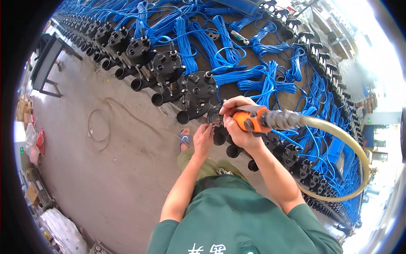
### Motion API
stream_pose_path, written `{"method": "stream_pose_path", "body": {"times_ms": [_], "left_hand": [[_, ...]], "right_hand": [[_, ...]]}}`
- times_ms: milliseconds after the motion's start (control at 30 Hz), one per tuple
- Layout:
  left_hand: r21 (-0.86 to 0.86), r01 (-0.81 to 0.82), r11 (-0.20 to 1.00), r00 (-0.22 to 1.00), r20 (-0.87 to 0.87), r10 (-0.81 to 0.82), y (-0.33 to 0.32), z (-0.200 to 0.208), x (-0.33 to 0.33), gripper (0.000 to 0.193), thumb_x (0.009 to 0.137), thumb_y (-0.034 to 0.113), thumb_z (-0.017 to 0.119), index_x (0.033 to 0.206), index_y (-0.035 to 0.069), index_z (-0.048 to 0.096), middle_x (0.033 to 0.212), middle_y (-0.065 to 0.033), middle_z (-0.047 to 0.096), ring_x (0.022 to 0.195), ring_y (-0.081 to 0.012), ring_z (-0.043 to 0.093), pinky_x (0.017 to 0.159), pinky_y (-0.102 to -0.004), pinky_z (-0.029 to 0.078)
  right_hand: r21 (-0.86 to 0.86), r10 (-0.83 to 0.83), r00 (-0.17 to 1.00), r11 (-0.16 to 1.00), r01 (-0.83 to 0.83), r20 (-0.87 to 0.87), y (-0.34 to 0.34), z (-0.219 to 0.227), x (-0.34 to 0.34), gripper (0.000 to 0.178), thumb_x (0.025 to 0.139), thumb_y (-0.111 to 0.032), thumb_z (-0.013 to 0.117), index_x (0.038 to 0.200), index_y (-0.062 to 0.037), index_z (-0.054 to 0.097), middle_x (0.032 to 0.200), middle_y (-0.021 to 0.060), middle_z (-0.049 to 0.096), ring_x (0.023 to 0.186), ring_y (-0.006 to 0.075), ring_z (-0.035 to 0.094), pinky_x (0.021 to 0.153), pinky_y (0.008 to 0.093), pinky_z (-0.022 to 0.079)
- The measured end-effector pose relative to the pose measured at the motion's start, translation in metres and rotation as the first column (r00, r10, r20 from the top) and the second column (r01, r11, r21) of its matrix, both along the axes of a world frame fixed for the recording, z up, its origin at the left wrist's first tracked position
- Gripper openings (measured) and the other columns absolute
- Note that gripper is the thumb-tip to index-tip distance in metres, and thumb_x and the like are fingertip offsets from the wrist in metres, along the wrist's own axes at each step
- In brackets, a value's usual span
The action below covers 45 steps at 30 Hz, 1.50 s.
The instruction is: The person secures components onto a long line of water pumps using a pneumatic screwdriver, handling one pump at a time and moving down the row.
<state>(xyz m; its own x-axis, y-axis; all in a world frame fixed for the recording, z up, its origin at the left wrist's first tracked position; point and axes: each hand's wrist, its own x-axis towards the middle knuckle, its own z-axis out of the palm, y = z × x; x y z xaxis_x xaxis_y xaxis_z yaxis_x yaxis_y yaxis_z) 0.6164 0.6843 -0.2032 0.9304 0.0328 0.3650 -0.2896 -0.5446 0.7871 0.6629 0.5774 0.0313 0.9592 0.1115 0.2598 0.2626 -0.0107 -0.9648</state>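
My right hand is closed around an orange power tool, its front end pointing at a black pump in the row. A pale yellowish hose runs from the tool's rear and loops down to the right. My left hand is closed at the near side of that same pump, fingertips pinched by its lower edge; what they hold is hidden. Just left of my hands stands another black pump with a round top and an open outlet. The tool's tip and most of the worked pump are covered by my hands.
Black pumps line the near table edge on both sides. Behind them lie bundled blue cables and a small white cylinder. A second pump row runs along the far edge. A coiled tube lies on the floor; a dark stand is at left.
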Motion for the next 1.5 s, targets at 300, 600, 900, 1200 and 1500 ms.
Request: {"method": "stream_pose_path", "body": {"times_ms": [300,600,900,1200,1500], "left_hand": [[-0.007,-0.003,1.0,0.993,0.117,0.004,-0.003,-0.025,0.004,0.017,0.086,0.002,0.068,0.102,0.001,0.071,0.093,-0.0121,0.066,0.079,-0.0329,0.066,0.068,-0.0389,0.054],[0.088,0.026,0.996,0.993,0.114,-0.036,0.044,0.151,0.037,0.004,0.086,0.0,0.067,0.088,0.001,0.07,0.086,-0.0081,0.068,0.07,-0.0206,0.061,0.063,-0.0316,0.049],[0.615,0.788,-0.034,0.351,-0.492,-0.797,-0.045,0.243,0.303,0.016,0.083,0.022,0.069,0.081,0.006,0.072,0.086,-0.0124,0.068,0.092,-0.0343,0.064,0.08,-0.0458,0.053],[0.098,0.626,-0.774,-0.65,-0.483,-0.587,-0.138,0.058,0.282,0.025,0.082,0.012,0.069,0.103,0.001,0.072,0.087,-0.0142,0.071,0.088,-0.032,0.067,0.079,-0.0412,0.056],[0.098,0.576,-0.812,-0.749,-0.334,-0.572,-0.143,0.041,0.283,0.02,0.079,0.008,0.066,0.099,0.006,0.069,0.095,-0.0128,0.07,0.096,-0.031,0.065,0.08,-0.0426,0.055]], "right_hand": [[0.231,-0.1,0.995,0.967,0.104,-0.03,-0.004,-0.023,0.003,0.022,0.079,0.007,0.061,0.101,0.0012,0.061,0.088,0.0072,0.066,0.08,0.0127,0.066,0.07,0.027,0.054],[0.125,-0.094,0.954,0.99,0.06,0.286,-0.036,0.053,-0.013,0.039,0.081,0.001,0.062,0.12,0.0056,0.06,0.099,0.0148,0.069,0.067,0.0075,0.061,0.062,0.0227,0.053],[0.455,-0.723,0.665,0.664,0.593,0.189,-0.086,0.069,-0.031,0.028,0.079,0.007,0.061,0.107,0.0026,0.057,0.09,0.0169,0.062,0.063,0.0154,0.062,0.055,0.0263,0.054],[0.263,-0.932,0.355,0.36,0.895,0.067,-0.048,0.045,-0.006,0.026,0.081,0.005,0.063,0.104,0.0003,0.053,0.089,0.0157,0.064,0.06,0.0187,0.063,0.056,0.0329,0.056],[0.195,-0.942,0.332,0.316,0.928,-0.054,-0.028,0.042,0.024,0.027,0.084,0.003,0.061,0.11,-0.0004,0.055,0.093,0.0158,0.062,0.067,0.0181,0.063,0.061,0.0319,0.056]]}}
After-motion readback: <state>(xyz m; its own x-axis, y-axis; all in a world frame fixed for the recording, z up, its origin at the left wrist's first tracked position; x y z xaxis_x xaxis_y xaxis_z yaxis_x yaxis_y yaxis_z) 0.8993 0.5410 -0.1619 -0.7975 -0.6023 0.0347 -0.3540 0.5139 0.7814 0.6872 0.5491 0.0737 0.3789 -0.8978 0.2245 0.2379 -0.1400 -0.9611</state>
